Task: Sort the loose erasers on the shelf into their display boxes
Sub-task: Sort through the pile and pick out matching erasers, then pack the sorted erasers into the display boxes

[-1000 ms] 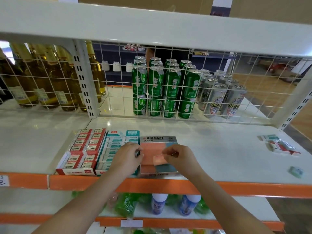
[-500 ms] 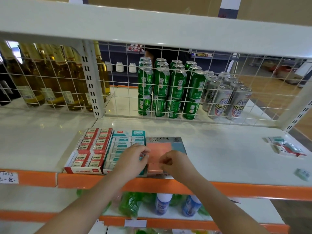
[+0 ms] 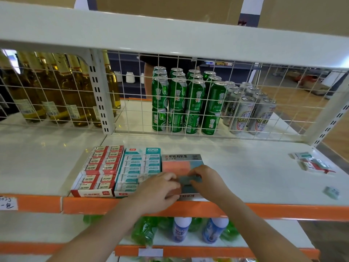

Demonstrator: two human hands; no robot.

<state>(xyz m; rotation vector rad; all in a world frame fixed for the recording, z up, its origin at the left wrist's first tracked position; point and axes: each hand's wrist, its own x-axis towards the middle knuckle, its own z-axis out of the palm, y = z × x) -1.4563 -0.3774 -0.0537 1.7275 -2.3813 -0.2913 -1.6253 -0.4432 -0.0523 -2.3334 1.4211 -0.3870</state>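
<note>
A white shelf [image 3: 245,163] with an orange front edge. At its front, left of centre, three display boxes sit side by side, touching. The red box [image 3: 98,171] is farthest left, full of erasers, with bare shelf to its left. The teal box [image 3: 137,167] is next. The third box [image 3: 182,163], orange and grey-blue inside, reaches the shelf's front edge. The left hand [image 3: 156,191] rests over its near left corner, fingers [image 3: 170,177] curled; what they hold, I cannot tell. The right hand [image 3: 207,182] is just beside it, fingers pinching a grey-blue eraser [image 3: 188,180] in the box. Right of the boxes is a wide bare stretch. Near the right edge lie loose erasers [image 3: 313,163], and one teal eraser [image 3: 331,192] near the front. A wire grille [image 3: 245,118] closes the back.
</note>
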